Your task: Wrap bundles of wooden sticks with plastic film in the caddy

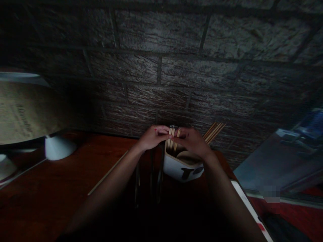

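A white box-shaped holder (180,169) with a dark letter T on its front stands on the wooden table near the brick wall. Pale chopsticks (171,143) rise upright at its left side. My left hand (152,137) pinches them near the top from the left. From the right, my right hand (191,139) reaches over the holder, its fingers closed around the chopstick tops close to my left fingers. More long wooden sticks (214,132) lean out of the holder's right side, behind my right wrist. Dim light hides part of the holder's inside.
A single thin stick (108,173) lies on the table (83,168) beside my left forearm. Dark, slender utensils (159,181) lie between my arms. At left stands a lamp-like shade (27,111) with a white base (59,148). White papers (248,205) lie at right.
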`<move>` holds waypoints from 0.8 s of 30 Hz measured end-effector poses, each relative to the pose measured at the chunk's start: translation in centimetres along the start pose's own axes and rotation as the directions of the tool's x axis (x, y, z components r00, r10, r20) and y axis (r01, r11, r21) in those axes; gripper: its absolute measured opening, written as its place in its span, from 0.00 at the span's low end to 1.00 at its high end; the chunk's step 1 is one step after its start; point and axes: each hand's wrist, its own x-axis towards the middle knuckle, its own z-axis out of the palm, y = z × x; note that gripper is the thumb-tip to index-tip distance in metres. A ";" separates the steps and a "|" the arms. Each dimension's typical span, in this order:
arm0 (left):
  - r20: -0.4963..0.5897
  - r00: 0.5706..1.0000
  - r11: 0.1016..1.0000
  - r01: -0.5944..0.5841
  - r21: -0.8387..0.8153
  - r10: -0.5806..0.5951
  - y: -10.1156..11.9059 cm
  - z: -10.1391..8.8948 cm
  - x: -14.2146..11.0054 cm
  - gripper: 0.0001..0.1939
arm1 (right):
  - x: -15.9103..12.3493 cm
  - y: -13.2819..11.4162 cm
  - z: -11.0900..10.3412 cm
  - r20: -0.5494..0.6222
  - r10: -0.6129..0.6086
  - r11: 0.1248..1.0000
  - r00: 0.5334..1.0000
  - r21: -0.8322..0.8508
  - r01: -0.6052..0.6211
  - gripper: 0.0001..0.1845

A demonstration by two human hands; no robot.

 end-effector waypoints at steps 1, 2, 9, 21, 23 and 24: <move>0.001 1.000 1.000 0.003 0.000 -0.003 0.0 0.0 0.0 0.10 | 0.0 0.0 0.0 0.002 0.005 1.000 1.000 0.005 -0.005 0.11; 0.002 1.000 1.000 0.003 0.002 -0.003 0.0 0.0 0.0 0.10 | 0.0 0.1 0.0 0.004 0.009 1.000 1.000 0.002 -0.009 0.11; 0.023 1.000 1.000 -0.009 0.016 0.009 -0.2 -0.1 -0.1 0.07 | -0.2 -0.4 -0.2 0.014 0.000 1.000 1.000 -0.019 0.000 0.12; 0.061 0.998 1.000 -0.001 0.022 -0.001 -0.2 -0.7 -0.2 0.09 | -0.1 0.2 0.1 0.009 -0.022 0.999 1.000 0.047 0.021 0.12; 0.061 0.998 0.999 -0.013 0.048 0.010 -0.2 -0.7 -0.2 0.08 | -0.1 0.4 0.1 0.008 -0.025 0.998 1.000 0.065 0.024 0.12; 0.062 0.998 0.998 -0.024 0.063 0.020 -0.2 -0.7 -0.2 0.08 | 0.0 0.5 0.0 0.009 -0.025 0.997 1.000 0.074 0.024 0.13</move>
